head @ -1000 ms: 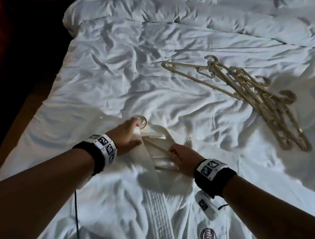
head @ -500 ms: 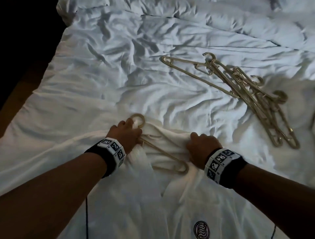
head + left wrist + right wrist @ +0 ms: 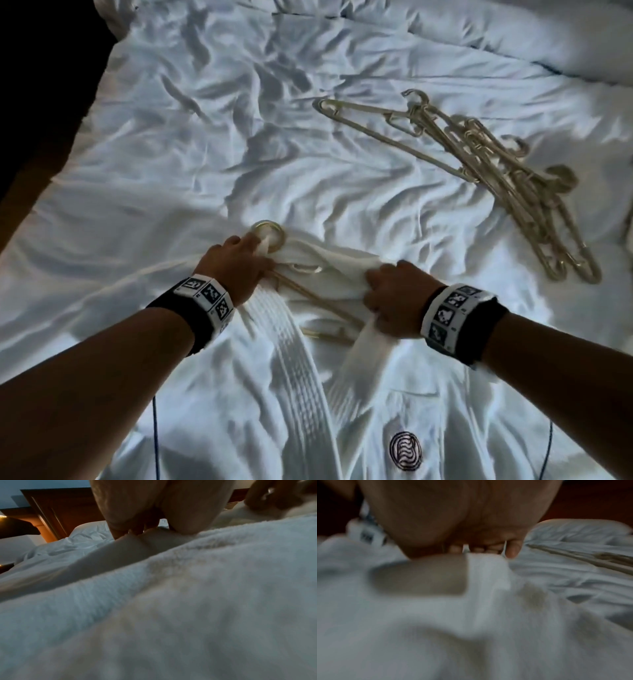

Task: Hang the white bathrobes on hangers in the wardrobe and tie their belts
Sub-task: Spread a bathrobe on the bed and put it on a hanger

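A white bathrobe (image 3: 342, 404) with a round dark emblem lies front-up on the bed. A gold hanger (image 3: 329, 308) sits inside its neck, its ring hook (image 3: 270, 233) poking out above the collar. My left hand (image 3: 236, 267) grips the collar (image 3: 301, 253) just below the hook; in the left wrist view its fingers (image 3: 135, 524) dig into the robe cloth (image 3: 188, 588). My right hand (image 3: 394, 301) clutches the collar and right lapel; in the blurred right wrist view its fingertips (image 3: 510, 550) curl over a fold of robe (image 3: 488, 566).
A heap of several spare gold hangers (image 3: 496, 171) lies on the rumpled white bed sheet (image 3: 205, 137) at the right. Pillows (image 3: 513, 31) line the far edge. The dark floor (image 3: 41, 85) lies past the bed's left edge. A dark wood headboard (image 3: 60, 509) stands behind.
Both hands have shifted on the collar: my right hand moved out from the hanger's lower bar to the right shoulder, then gathered the lapel. The view has drawn closer.
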The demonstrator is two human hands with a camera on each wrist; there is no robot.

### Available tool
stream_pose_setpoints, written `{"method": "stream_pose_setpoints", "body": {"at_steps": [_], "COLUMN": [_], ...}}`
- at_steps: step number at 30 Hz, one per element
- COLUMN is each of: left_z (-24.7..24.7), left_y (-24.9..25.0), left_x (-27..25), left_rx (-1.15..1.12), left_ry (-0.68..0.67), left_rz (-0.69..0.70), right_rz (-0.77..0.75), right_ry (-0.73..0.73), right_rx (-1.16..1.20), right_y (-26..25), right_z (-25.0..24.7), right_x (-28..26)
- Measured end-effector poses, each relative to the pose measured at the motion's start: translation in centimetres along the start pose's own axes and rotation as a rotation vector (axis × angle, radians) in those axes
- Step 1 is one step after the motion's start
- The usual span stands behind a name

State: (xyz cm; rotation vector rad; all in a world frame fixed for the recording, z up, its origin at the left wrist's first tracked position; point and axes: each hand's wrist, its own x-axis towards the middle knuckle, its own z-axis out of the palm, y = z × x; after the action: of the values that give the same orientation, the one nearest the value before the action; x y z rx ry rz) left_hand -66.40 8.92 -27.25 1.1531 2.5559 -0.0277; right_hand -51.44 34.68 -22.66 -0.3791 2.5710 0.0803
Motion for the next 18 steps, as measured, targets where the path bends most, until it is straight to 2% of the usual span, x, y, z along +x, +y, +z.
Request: {"method": "stream_pose_setpoints", "body": {"at_steps": [2, 3, 6, 8, 9, 11, 12, 14, 16, 18], "left_z": [0.1, 0.1, -0.1, 0.0, 0.2, 1.0, 1.3, 1.8, 2.2, 2.7], "left_y": [0.2, 0.3, 1.5, 2.9, 3.7, 4.5, 4.6, 4.4, 4.0, 3.7], "left_x": [-0.1, -0.2, -0.3, -0.5, -0.7, -1.3, -1.6, -2.1, -2.7, -3.4], "left_rx": [-0.006, 0.002, -0.006, -0.069, -0.084, -0.059, -0.046, -0.066, -0.095, -0.090], "left_ry": [0.017, 0.036, 0.112, 0.169, 0.191, 0.250, 0.258, 0.234, 0.224, 0.218], "left_rz": [-0.030, -0.031, -0.007, 0.068, 0.126, 0.238, 0.229, 0.120, 0.069, 0.110], "right_rz": [0.013, -0.001, -0.134, -0.186, -0.170, -0.016, 0.083, 0.205, 0.229, 0.213], "right_ry": [0.265, 0.319, 0.253, 0.229, 0.261, 0.307, 0.300, 0.285, 0.278, 0.264], "right_rx": [0.233, 0.333, 0.556, 0.597, 0.597, 0.621, 0.639, 0.670, 0.682, 0.680], "right_y": [0.0, -0.5, -3.1, -4.2, -4.1, -3.2, -2.6, -1.8, -1.4, -1.5], "right_z": [-1.5, -2.1, -3.1, -3.0, -2.7, -2.1, -1.6, -0.4, 0.6, 1.1], "right_x": [0.0, 0.0, -0.1, 0.6, 1.5, 3.8, 4.9, 6.7, 7.8, 8.4]}}
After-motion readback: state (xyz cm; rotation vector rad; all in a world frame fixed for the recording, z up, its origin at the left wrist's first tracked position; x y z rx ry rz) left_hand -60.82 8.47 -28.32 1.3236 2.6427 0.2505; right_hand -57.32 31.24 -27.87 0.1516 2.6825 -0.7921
